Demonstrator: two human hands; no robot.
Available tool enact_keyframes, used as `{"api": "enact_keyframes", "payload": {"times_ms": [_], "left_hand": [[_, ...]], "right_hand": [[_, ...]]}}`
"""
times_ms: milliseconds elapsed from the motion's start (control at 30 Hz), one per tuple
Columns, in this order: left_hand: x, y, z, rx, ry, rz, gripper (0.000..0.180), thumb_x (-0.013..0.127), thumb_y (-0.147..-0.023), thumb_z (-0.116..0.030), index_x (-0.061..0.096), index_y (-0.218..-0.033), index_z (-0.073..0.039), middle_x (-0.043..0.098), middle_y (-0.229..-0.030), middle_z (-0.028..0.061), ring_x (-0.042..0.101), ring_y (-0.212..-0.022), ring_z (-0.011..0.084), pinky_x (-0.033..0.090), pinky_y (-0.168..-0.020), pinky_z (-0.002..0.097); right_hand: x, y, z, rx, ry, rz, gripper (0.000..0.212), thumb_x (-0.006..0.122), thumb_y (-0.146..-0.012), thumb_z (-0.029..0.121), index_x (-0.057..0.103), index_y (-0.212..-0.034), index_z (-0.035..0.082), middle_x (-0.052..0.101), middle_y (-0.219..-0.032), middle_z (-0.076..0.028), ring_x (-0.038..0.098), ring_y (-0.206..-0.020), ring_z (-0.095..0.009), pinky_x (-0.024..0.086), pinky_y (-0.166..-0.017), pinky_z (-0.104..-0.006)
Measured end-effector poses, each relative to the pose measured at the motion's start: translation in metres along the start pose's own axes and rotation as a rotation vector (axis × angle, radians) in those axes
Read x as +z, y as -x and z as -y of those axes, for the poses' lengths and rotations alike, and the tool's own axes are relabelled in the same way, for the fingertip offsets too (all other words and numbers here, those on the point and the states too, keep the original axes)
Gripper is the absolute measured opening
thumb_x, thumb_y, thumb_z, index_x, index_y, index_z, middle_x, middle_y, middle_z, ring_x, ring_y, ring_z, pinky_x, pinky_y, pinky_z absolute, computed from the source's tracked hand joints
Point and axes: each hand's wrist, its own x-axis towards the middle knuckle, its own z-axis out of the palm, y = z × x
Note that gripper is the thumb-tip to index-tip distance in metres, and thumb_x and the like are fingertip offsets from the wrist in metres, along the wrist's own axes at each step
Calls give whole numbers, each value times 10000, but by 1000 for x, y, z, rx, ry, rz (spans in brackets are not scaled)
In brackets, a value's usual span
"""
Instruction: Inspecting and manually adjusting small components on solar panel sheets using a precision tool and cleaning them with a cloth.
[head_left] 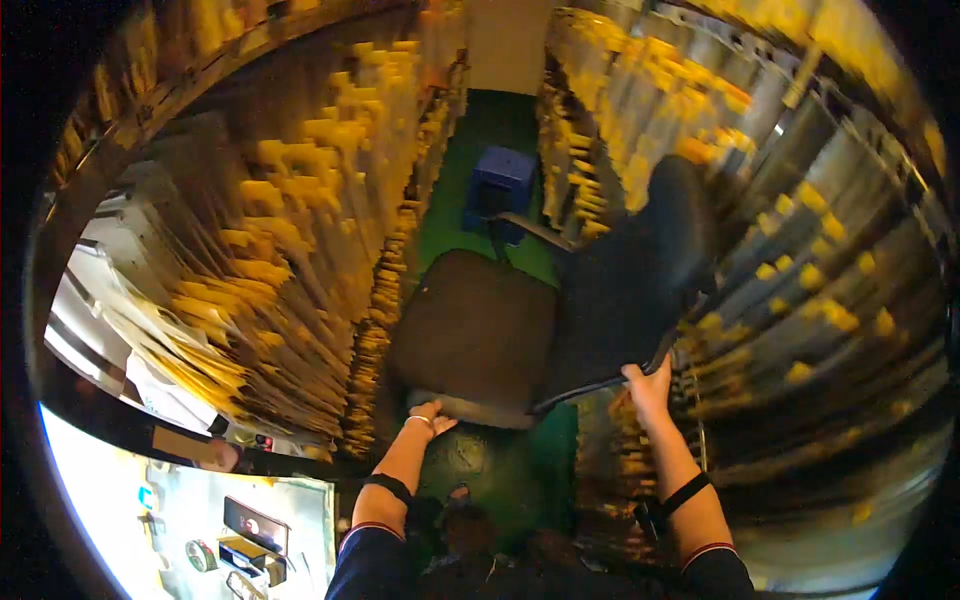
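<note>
Tipping looks like the main risk: the office chair [520, 330] stands in a narrow aisle, and its dark backrest [625, 290] leans over toward the right hand's side, close to the shelf of yellow-tabbed files [800, 270] there, so a hard push or pull could swing it into those files or roll the chair off over the green floor [480, 130]. Grip seems thin as well, since each hand holds only an edge and could slip. The left hand [430, 415] rests on the near rim of the brown seat [475, 335], fingers curled lightly over that rim, not clenched. The right hand [648, 385] closes around the lower corner of the backrest, thumb and fingers wrapped on its edge in a firm grasp. Beyond both hands, farther down the aisle, a blue box [500, 180] sits on the floor and could block the chair. On the left hand's side runs another rack of files [290, 230], just beside the seat. Motion blur hides finer detail.
</note>
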Motion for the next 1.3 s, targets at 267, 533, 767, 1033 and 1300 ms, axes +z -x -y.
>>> {"api": "enact_keyframes", "payload": {"times_ms": [267,533,767,1033,1300], "left_hand": [[-2,104,-18,374,-663,428,327,637,-838,-311,622,-1070,-81,626,-1060,58,626,-905,179,532,-693,366],[-172,204,124,845,-969,-132,344,648,-762,-377,655,-868,-50,663,-774,117,634,-716,231,482,-641,363],[-283,371,298,771,-209,-937,386,676,-768,-318,661,-1034,-38,684,-956,124,659,-875,202,516,-782,310],[-557,503,443,837,91,-1855,334,655,-779,-286,635,-973,-14,671,-825,149,657,-772,265,514,-722,368],[-740,555,412,307,159,-1790,725,736,-703,-429,470,-1230,-9,458,-1287,198,456,-1178,342,385,-991,425]], "right_hand": [[103,-152,-2,226,-87,119,670,688,-699,33,336,-1265,98,466,-1199,-115,530,-919,-269,516,-691,-476],[163,-217,-110,-310,156,175,869,669,-753,457,225,-1409,100,351,-1361,-295,448,-1136,-419,406,-850,-572],[234,77,-54,334,771,1926,443,702,-782,149,521,-1164,13,593,-1078,-98,584,-997,-240,515,-743,-396],[237,453,137,130,213,2748,537,655,-843,122,390,-1298,16,506,-1242,-142,538,-1076,-193,477,-889,-320],[236,704,102,309,379,1980,618,591,-855,75,262,-1366,-35,389,-1316,-173,445,-1192,-261,458,-951,-382]]}}
